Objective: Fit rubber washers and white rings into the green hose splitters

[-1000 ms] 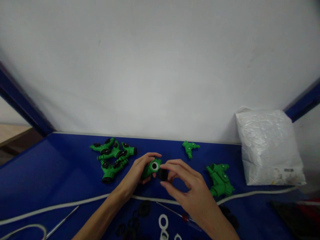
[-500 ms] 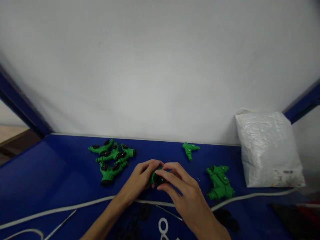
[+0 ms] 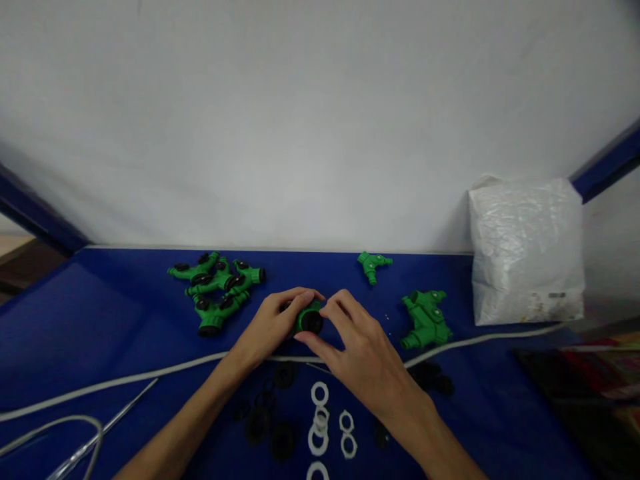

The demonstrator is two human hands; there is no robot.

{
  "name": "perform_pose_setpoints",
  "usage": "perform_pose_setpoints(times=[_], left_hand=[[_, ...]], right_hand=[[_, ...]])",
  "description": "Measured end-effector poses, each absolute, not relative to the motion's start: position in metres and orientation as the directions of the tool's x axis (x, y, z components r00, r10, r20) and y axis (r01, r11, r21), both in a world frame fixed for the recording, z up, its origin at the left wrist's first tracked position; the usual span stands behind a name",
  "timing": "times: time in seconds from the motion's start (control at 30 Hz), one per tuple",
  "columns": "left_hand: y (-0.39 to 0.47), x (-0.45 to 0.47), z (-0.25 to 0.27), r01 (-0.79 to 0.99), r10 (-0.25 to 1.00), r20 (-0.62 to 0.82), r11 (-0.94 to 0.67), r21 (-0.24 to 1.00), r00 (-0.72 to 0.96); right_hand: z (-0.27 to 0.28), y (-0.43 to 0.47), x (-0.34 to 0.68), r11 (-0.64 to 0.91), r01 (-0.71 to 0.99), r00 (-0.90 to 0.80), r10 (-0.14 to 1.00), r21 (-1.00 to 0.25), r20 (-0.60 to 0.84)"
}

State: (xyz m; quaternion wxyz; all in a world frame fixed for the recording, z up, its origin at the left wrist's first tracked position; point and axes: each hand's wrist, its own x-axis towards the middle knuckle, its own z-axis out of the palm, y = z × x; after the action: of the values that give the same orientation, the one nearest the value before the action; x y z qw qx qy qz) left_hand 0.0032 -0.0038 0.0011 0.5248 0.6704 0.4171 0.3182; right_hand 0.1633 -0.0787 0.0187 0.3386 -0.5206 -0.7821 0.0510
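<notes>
While a cluster of black-ended green fittings (image 3: 215, 315) lies beyond and left of the left hand (image 3: 273, 323) on the blue desk (image 3: 75, 320), a metal rod (image 3: 125, 408) rests well to that hand's near left. A pale cord (image 3: 165, 375) runs on the near side of the hand, and several black rings (image 3: 277, 442) lie nearer still.

The left hand is closed around a green fitting (image 3: 301, 319), its mouth turned outward. A second ago the black cap (image 3: 313, 322) was apart from that mouth, between the right fingers; now it covers it, which suggests this end is fitted, though how firmly I cannot tell.

White rings (image 3: 320, 403) lie below the right hand (image 3: 357, 343), whose thumb and bent forefinger stand narrowly parted by the cap; whether they grip it is unclear. Beyond this hand is a small fitting (image 3: 371, 265); to its right, loose green fittings without black ends (image 3: 425, 320), then a white bag (image 3: 527, 253), well apart.
</notes>
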Motion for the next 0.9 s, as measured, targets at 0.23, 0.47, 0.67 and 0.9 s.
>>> perform_pose_setpoints(times=[0.23, 0.47, 0.67, 0.9], left_hand=[[-0.005, 0.002, -0.002, 0.257, 0.878, -0.128, 0.006, 0.966, 0.461], [-0.003, 0.002, 0.001, 0.253, 0.892, -0.150, 0.041, 0.967, 0.426], [-0.006, 0.001, 0.001, 0.165, 0.874, -0.132, 0.061, 0.984, 0.467], [-0.005, 0.002, 0.000, 0.197, 0.879, -0.110, 0.019, 0.980, 0.465]], right_hand=[[0.033, -0.081, 0.170, 0.550, 0.753, -0.384, 0.814, -0.363, 0.436], [0.028, -0.080, 0.172, 0.494, 0.761, -0.291, 0.839, -0.419, 0.460], [0.025, -0.082, 0.166, 0.559, 0.720, -0.396, 0.818, -0.412, 0.418], [0.021, -0.081, 0.164, 0.555, 0.730, -0.387, 0.817, -0.400, 0.428]])
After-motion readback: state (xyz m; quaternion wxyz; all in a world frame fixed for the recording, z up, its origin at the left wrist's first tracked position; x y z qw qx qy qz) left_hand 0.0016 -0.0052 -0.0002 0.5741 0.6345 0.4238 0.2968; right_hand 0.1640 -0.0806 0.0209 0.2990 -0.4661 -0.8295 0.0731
